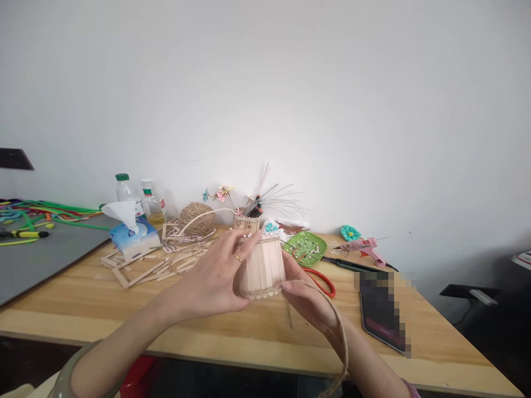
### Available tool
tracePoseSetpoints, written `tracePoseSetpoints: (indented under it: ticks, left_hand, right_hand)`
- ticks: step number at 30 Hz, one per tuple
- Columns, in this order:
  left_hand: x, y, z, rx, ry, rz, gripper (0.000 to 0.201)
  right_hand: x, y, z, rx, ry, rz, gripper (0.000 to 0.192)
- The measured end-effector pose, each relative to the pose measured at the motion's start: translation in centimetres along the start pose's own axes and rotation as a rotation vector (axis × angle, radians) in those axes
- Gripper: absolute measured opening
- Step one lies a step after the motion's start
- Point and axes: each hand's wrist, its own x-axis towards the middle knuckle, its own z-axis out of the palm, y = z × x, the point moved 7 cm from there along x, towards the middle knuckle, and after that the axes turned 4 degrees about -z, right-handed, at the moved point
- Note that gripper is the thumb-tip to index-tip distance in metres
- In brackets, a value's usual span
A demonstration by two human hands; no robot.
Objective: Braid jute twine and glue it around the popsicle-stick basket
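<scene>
Between my two hands, above the table, is a small pot of upright wooden craft sticks [265, 265], with beads and a blue flower along its top and a scalloped trim round its bottom. My left hand [219, 271] wraps round its left side, fingers near the beaded rim and thumb under the base. On the lower right, my right hand [309, 298] grips it, thumb by the bottom trim. A length of jute twine [342, 337] runs from the base over my right wrist and hangs toward the front edge. My right fingers are partly hidden behind the pot.
Behind stand a ball of twine [198, 216] and another decorated pot [246, 223] with markers and wire stems. A green dish [306, 249], pink glue gun [367, 249], red-handled scissors [319, 279] and phone [381, 315] lie right. Loose sticks [166, 268] and a tissue pack [135, 237] lie left.
</scene>
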Motion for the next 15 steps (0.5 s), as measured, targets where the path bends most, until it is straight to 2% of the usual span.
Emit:
tracePoseSetpoints:
  ticks: [2,6,10,15]
  left_hand:
    - [0.1,-0.2,0.1,0.03,0.019,-0.03,0.103]
    - [0.3,-0.5,0.0,0.052,0.049,-0.08,0.103]
    - [0.3,-0.4,0.1,0.061,0.051,-0.111,0.101]
    - [0.0,-0.1,0.2,0.067,0.025,-0.106,0.102]
  right_hand:
    - [-0.4,-0.6,-1.1,-0.12,0.103,-0.035,0.053]
    - [-1.3,-2.1,-2.7,-0.474,0.237,-0.065,0.019]
    - [-1.6,-3.5,-2.6,-0.677,0.205,-0.151,0.017]
    - [-1.8,-3.8,-2.6,-0.709,0.155,-0.048,0.02]
